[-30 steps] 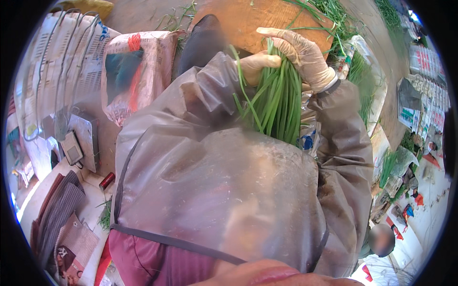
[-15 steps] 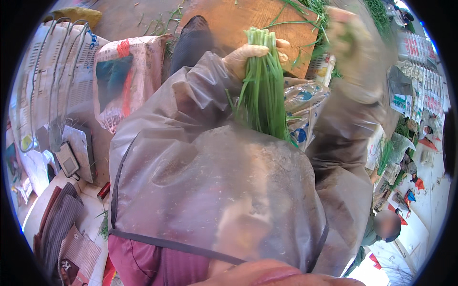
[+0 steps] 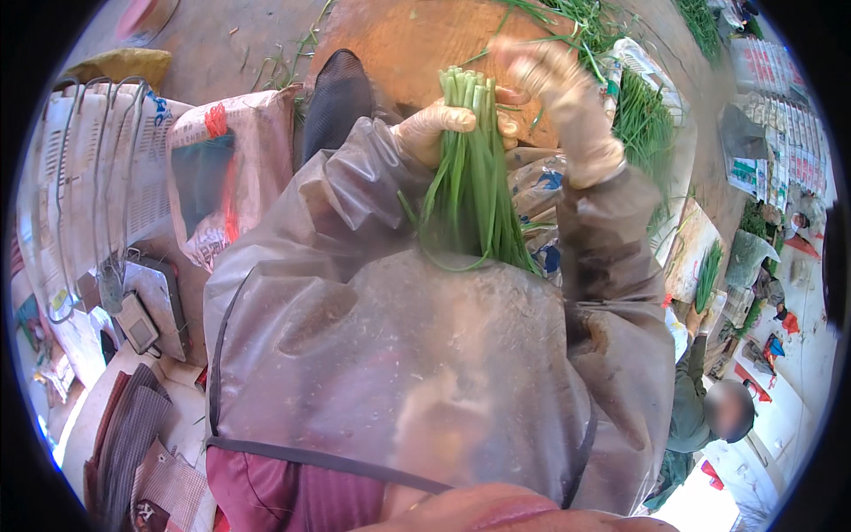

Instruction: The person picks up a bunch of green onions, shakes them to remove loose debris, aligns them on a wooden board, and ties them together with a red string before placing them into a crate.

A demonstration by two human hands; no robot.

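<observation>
My gloved left hand [image 3: 427, 129] is closed around a bunch of chives [image 3: 474, 191], its thumb across the stalks. The pale cut ends point up and away from me, while the green leaves hang toward my chest. My gloved right hand [image 3: 567, 111] is raised just right of the cut ends, apart from the bunch. Motion smears its fingers, so what they do, or hold, is unclear. Beyond both hands lies an orange-brown wooden board [image 3: 390, 44] with loose green leaves [image 3: 581, 31] at its far right corner.
More chives [image 3: 643, 124] lie to the right beside a white crate. A pink sack [image 3: 257, 160] and a white plastic crate [image 3: 115, 177] stand at left, near a small grey device [image 3: 137, 324]. Another person [image 3: 700, 408] works at lower right, holding greens [image 3: 709, 270].
My right hand has swung left and inward, from the far right to close beside the bunch. The left hand keeps its hold, shifted slightly left and nearer in the picture.
</observation>
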